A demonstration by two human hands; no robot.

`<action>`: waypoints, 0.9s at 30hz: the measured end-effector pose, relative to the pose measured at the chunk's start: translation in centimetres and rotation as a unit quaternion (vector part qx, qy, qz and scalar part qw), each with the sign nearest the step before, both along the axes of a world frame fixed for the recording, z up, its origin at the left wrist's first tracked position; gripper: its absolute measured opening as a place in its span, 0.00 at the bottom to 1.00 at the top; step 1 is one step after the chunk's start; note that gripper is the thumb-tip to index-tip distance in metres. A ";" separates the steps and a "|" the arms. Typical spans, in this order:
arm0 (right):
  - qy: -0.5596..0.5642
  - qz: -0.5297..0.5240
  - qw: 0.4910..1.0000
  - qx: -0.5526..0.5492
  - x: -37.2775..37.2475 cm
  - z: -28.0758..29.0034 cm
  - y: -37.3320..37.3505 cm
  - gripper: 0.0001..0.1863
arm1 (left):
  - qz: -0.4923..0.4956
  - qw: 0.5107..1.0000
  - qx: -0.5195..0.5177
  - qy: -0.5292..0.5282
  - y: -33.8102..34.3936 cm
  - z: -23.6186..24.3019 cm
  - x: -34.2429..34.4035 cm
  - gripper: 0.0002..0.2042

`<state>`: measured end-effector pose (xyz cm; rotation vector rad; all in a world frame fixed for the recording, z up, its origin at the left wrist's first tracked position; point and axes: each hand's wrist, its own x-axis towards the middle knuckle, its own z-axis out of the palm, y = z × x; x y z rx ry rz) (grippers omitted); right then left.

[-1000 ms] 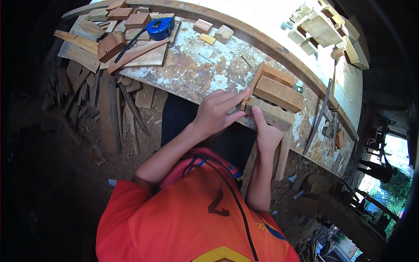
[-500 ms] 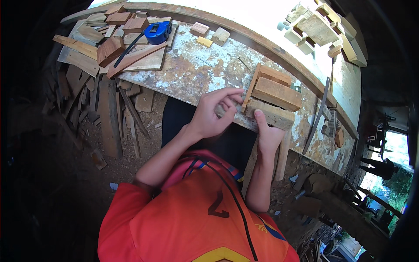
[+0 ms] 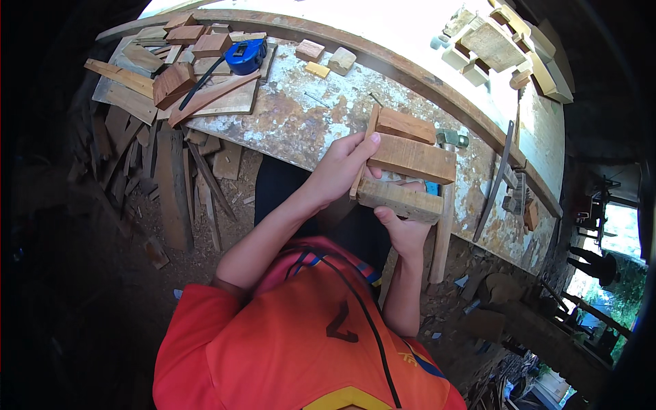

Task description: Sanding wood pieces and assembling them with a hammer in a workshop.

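Observation:
My left hand (image 3: 339, 166) grips the left end of a wooden assembly, its thumb on the middle block (image 3: 415, 158). A thin upright strip (image 3: 373, 118) joins that block to an upper block (image 3: 406, 126) and a pale, rougher lower block (image 3: 400, 201). My right hand (image 3: 408, 236) holds the lower block from beneath, thumb on its near side and fingertips partly showing in the gap behind it. Behind the assembly lies a hammer, its metal head (image 3: 459, 139) at the upper right and wooden handle (image 3: 437, 270) past the bench edge. A small blue thing behind the gap is unclear.
The worn bench (image 3: 287, 123) holds a wood pile (image 3: 174, 85), a blue tape measure (image 3: 244, 53), small blocks (image 3: 342, 60), nails (image 3: 316, 100), a long metal strip (image 3: 493, 191) and stacked pieces (image 3: 492, 44). Offcuts (image 3: 175, 184) lie below. A dark figure (image 3: 596, 265) stands far right.
The assembly has moved left and toward me, uncovering more of the hammer. My left hand has closed onto the middle block; my right hand has shifted slightly down and left with the lower block.

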<state>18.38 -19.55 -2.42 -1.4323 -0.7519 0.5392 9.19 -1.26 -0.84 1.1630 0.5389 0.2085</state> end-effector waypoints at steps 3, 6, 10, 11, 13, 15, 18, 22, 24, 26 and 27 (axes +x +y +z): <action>0.026 0.052 0.998 0.004 0.9 0.5 -0.4 0.38 | 0.024 0.997 0.054 -0.052 -0.2 -0.7 -0.8 0.25; 0.033 0.021 0.999 0.014 1.4 0.7 -1.9 0.49 | 0.083 0.987 0.056 -0.123 -0.5 0.3 -1.7 0.23; 0.031 -0.012 0.999 -0.002 2.2 0.2 -3.5 0.52 | 0.099 0.962 0.212 -0.140 -0.3 0.4 -2.5 0.27; 0.013 -0.021 1.000 0.002 1.9 0.7 -3.3 0.49 | 0.100 0.948 0.252 -0.169 -0.3 -0.1 -2.6 0.28; 0.046 -0.026 0.999 -0.002 2.2 1.3 -2.7 0.47 | 0.105 0.940 0.264 -0.190 -0.2 -0.9 -2.5 0.29; 0.079 -0.030 0.996 -0.005 2.5 1.5 -2.3 0.45 | 0.111 0.931 0.276 -0.211 -0.2 -1.4 -2.6 0.30; 0.049 -0.032 0.998 -0.012 2.6 1.6 -2.0 0.40 | 0.110 0.935 0.268 -0.206 -0.1 -1.9 -3.0 0.31; 0.074 -0.036 0.993 -0.082 2.3 2.3 -1.6 0.34 | 0.100 0.936 0.265 -0.208 0.0 -2.3 -3.2 0.31; 0.073 -0.042 0.993 -0.083 2.0 2.3 -1.4 0.32 | 0.088 0.943 0.255 -0.196 -0.4 -2.0 -3.4 0.31; 0.081 -0.038 0.995 -0.047 1.9 2.3 -1.3 0.31 | 0.098 0.963 0.187 -0.167 -0.9 -1.6 -3.2 0.31; 0.082 -0.038 0.995 -0.047 1.8 2.3 -1.4 0.31 | 0.098 0.963 0.187 -0.166 -1.1 -1.7 -3.3 0.31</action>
